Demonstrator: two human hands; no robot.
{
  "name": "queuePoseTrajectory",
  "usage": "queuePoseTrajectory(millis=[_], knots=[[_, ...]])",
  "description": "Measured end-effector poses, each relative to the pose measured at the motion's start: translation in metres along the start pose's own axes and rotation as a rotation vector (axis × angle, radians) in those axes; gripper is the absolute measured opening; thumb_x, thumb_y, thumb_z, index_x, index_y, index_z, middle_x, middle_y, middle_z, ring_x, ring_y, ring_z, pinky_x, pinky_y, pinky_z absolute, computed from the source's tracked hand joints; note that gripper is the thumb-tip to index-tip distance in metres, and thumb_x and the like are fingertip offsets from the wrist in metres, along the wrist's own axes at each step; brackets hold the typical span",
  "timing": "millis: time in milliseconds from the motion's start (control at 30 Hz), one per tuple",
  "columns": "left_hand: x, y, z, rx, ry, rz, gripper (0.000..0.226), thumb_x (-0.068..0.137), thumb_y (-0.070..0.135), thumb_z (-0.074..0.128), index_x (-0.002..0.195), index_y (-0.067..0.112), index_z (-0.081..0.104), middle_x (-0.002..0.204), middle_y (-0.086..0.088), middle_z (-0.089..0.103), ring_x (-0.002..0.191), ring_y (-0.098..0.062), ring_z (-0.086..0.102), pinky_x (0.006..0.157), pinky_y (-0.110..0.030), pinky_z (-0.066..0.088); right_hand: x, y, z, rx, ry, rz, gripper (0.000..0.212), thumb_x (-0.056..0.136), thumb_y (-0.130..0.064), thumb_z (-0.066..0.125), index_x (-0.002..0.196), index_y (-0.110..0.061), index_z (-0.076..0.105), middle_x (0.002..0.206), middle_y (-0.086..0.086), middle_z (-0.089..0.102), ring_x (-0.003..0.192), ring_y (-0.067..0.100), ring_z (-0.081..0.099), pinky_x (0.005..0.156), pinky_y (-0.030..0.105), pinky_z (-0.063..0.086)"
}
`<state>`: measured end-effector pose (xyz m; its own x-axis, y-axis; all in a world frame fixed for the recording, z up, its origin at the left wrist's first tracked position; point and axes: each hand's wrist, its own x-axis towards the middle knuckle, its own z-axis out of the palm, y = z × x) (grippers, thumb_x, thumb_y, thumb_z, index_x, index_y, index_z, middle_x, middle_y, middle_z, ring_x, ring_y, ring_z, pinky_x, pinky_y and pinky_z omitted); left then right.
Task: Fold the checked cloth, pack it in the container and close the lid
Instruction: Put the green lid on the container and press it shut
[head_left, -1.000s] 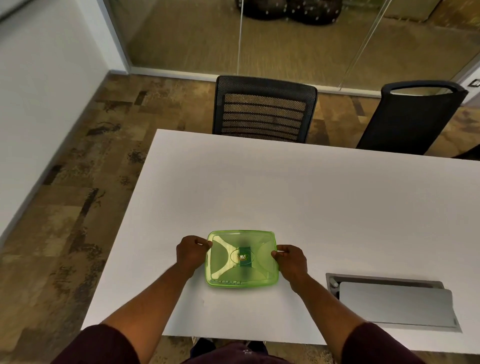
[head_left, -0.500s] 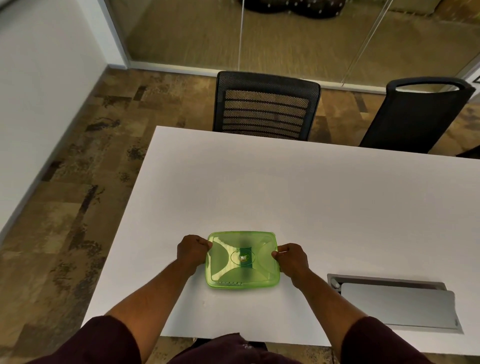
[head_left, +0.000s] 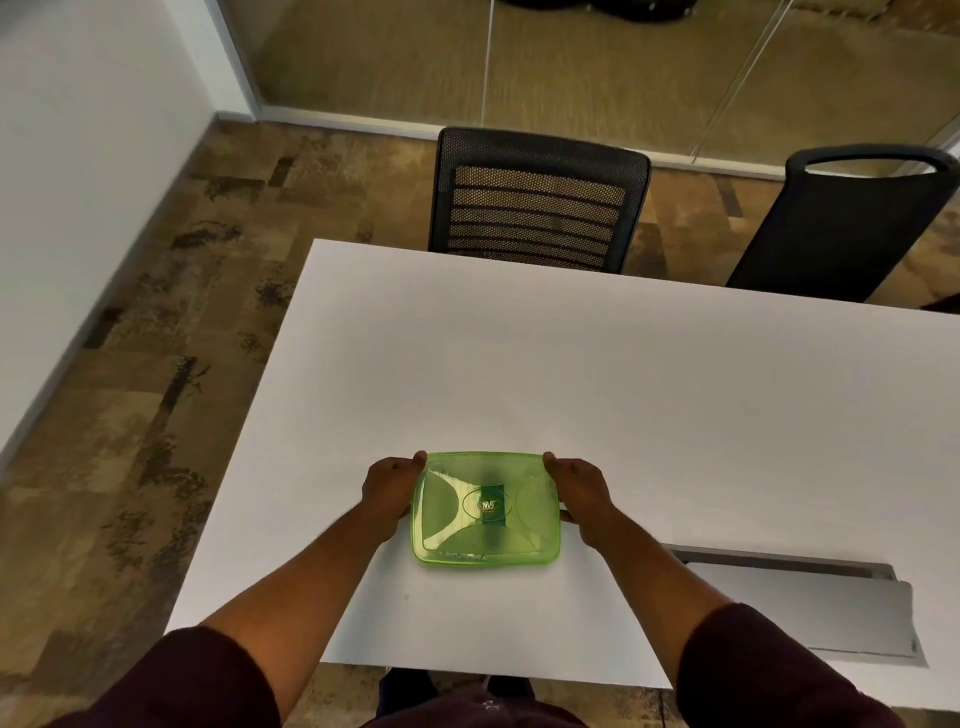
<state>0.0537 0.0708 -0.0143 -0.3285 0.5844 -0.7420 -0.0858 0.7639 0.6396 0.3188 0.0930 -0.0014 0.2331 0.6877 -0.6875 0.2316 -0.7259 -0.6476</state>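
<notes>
There is one bench (head_left: 597, 374), white, and on it stands one green container (head_left: 485, 512) with one lid (head_left: 483, 483) on top. The lid carries one label (head_left: 491, 505) in its middle. A dark shape shows through the lid; it may be one cloth inside, but the plastic blurs it too much to count folds or pieces. Two hands are in view, one left hand (head_left: 389, 493) and one right hand (head_left: 584, 491), and two dark sleeves. Behind the bench are two chairs: one mesh-backed chair (head_left: 537, 202) and one plain black chair (head_left: 852, 218). One grey panel (head_left: 810, 616) is set in the bench at the right.
</notes>
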Motion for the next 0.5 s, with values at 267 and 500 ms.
queuePoseTrajectory(millis=[267, 500], knots=[[0.016, 0.000, 0.005, -0.055, 0.014, -0.042, 0.032, 0.088, 0.032, 0.078, 0.069, 0.015, 0.058, 0.082, -0.015, 0.058, 0.078, -0.027, 0.051, 0.074, -0.037, 0.044, 0.014, 0.002, 0.006, -0.108, 0.068, -0.063, 0.029, 0.092, -0.046, 0.068, 0.095, -0.017, 0.062, 0.095, 0.009, 0.068, 0.079, 0.026, 0.062, 0.074, 0.043, 0.059], [0.016, 0.001, 0.006, -0.025, 0.059, -0.021, 0.027, 0.088, 0.029, 0.078, 0.073, 0.011, 0.066, 0.087, -0.015, 0.067, 0.083, -0.031, 0.059, 0.089, -0.042, 0.054, 0.019, 0.007, 0.013, -0.118, 0.119, -0.084, 0.025, 0.093, -0.043, 0.067, 0.091, -0.019, 0.062, 0.097, 0.006, 0.068, 0.081, 0.026, 0.060, 0.076, 0.035, 0.049]])
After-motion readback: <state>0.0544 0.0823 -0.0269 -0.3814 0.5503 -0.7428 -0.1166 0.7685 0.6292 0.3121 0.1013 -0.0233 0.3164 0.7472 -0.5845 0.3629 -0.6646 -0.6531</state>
